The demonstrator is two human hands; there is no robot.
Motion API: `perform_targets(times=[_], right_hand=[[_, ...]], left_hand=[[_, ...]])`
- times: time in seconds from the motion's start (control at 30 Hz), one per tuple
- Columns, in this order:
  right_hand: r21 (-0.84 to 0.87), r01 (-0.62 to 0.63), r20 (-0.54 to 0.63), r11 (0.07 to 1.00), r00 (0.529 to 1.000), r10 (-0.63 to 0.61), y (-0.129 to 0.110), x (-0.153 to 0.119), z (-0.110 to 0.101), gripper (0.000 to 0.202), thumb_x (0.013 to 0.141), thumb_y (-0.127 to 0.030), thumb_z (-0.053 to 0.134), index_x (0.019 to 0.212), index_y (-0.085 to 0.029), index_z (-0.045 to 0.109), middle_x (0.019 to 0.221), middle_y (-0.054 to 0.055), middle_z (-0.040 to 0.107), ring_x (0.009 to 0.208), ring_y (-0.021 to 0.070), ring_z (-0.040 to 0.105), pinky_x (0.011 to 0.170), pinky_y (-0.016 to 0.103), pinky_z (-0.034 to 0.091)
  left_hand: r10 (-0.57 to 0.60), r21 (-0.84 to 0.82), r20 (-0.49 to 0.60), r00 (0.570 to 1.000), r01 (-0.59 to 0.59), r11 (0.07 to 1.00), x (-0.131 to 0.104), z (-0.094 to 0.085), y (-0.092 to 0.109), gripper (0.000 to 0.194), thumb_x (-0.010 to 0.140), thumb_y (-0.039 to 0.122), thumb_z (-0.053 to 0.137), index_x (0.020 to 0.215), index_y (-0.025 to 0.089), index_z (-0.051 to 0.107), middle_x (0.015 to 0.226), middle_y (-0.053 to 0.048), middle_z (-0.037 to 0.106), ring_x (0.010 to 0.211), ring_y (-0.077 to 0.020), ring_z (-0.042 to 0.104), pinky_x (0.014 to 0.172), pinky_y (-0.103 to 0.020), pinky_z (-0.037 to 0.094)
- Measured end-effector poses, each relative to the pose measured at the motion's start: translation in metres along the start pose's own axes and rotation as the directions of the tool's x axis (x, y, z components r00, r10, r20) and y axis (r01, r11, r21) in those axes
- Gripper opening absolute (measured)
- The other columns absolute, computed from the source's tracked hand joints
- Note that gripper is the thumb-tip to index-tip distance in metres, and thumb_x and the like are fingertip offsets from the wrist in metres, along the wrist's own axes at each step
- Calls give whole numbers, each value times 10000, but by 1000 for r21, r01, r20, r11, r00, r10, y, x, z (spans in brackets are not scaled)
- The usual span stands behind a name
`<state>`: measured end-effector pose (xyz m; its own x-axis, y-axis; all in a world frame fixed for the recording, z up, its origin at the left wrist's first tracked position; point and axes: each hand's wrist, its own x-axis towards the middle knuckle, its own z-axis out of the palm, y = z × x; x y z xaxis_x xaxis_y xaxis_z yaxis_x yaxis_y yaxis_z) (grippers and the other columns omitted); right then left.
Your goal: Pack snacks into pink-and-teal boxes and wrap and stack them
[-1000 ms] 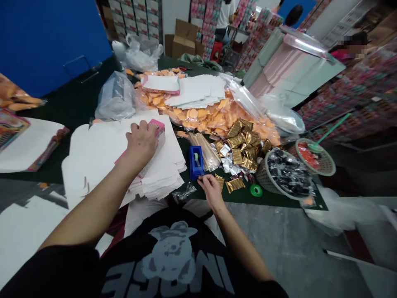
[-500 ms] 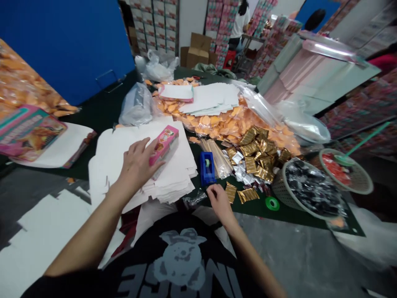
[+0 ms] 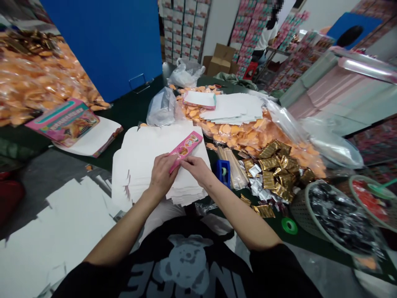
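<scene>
A narrow pink box (image 3: 187,145) lies slanted over a stack of white card sheets (image 3: 139,145). Its near end is between my two hands. My left hand (image 3: 163,174) grips that end from the left, fingers bent over it. From the right, my right hand (image 3: 196,169) pinches the same end with thumb and fingertips. Just right of my right hand stands a blue tape dispenser (image 3: 223,173). Beside it are wooden sticks (image 3: 235,167) and a heap of gold packets (image 3: 279,167) with silver ones.
Orange wrapped pieces (image 3: 229,131) spread behind the stack. Two baskets, one with black packets (image 3: 338,213), one with red ones (image 3: 369,198), stand at right, near a green tape roll (image 3: 289,225). An open printed box (image 3: 71,124) lies left. A person (image 3: 266,37) is far back.
My right hand has moved from beside the tape dispenser to the box's near end. My left hand now grips that end. The box's pink face is turned up, and the view has shifted left.
</scene>
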<state>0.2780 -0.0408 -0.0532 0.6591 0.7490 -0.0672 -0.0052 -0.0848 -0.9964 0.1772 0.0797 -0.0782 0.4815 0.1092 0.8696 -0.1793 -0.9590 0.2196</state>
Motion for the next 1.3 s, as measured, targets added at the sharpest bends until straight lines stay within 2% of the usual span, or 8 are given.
perform_targets(times=[0.1, 0.47, 0.63, 0.77, 0.83, 1.0, 1.13, 1.3], right_hand=[[-26, -26, -5, 999, 1000, 26, 2, 3, -1, 275, 742, -441, 640, 691, -172, 614, 651, -24, 558, 645, 124, 483, 615, 259, 392], [-94, 51, 33, 994, 998, -48, 12, 2, -3, 229, 809, -381, 592, 770, -171, 673, 720, -18, 627, 707, 126, 525, 687, 259, 422], [27, 3, 53, 1000, 999, -5, 31, -2, -2, 256, 840, -381, 577, 917, -174, 707, 793, -2, 652, 749, 131, 564, 715, 265, 456], [-195, -46, 64, 980, 996, 60, 51, -36, -26, 335, 868, -255, 597, 1182, -153, 651, 900, 39, 676, 786, 140, 600, 753, 288, 485], [-454, 48, 131, 890, 991, 14, 62, -68, -41, 317, 857, -213, 646, 1169, -154, 654, 983, 73, 677, 868, 170, 610, 831, 327, 493], [-902, 147, 204, 406, 974, 101, 97, -141, -50, 270, 850, -134, 654, 1117, -169, 673, 1099, 154, 657, 1075, 286, 562, 910, 422, 492], [-816, 147, 298, 559, 935, 190, 122, -157, -35, 329, 893, -106, 576, 1209, -169, 643, 1113, 123, 673, 1081, 229, 599, 959, 359, 499], [-562, 102, 354, 821, 926, 127, 112, -144, -27, 473, 832, -155, 658, 1302, -170, 611, 1364, 150, 583, 1257, 238, 560, 1097, 388, 428]], left_hand=[[3, 3, 6, 1000, -3, 1000, -4, 1, -2, 544, 849, 150, 677, 1368, 196, 520, 1060, -106, 693, 1045, -241, 619, 911, -421, 537], [3, 37, 154, 988, -9, 999, 3, -9, -2, 330, 837, 192, 662, 1167, 183, 666, 1106, -139, 627, 1065, -261, 585, 927, -448, 505], [-177, 117, 27, 984, 173, 978, 4, 4, 0, 137, 825, 283, 702, 929, 195, 722, 1024, -113, 620, 959, -239, 574, 859, -420, 488], [-261, 113, -2, 965, 259, 959, 5, 12, -2, 89, 806, 269, 722, 876, 214, 713, 986, -86, 615, 921, -229, 565, 860, -426, 473], [-244, 108, 10, 970, 242, 964, 5, 12, -2, 114, 791, 255, 736, 899, 227, 710, 1019, -88, 613, 942, -238, 566, 874, -440, 475], [-236, 122, 140, 962, 220, 968, 3, 1, 1, 364, 753, 243, 769, 1104, 259, 675, 1241, -123, 548, 1069, -281, 555, 941, -485, 481], [-419, -35, 203, 885, 434, 900, -4, -11, -2, 790, 666, 343, 850, 1369, 256, 502, 1449, -148, 382, 1228, -307, 507, 1025, -484, 473], [-741, -305, 206, 639, 761, 572, -28, -10, -12, 928, 657, 447, 839, 1438, 245, 380, 1246, -121, 569, 1086, -247, 621, 926, -418, 549]])
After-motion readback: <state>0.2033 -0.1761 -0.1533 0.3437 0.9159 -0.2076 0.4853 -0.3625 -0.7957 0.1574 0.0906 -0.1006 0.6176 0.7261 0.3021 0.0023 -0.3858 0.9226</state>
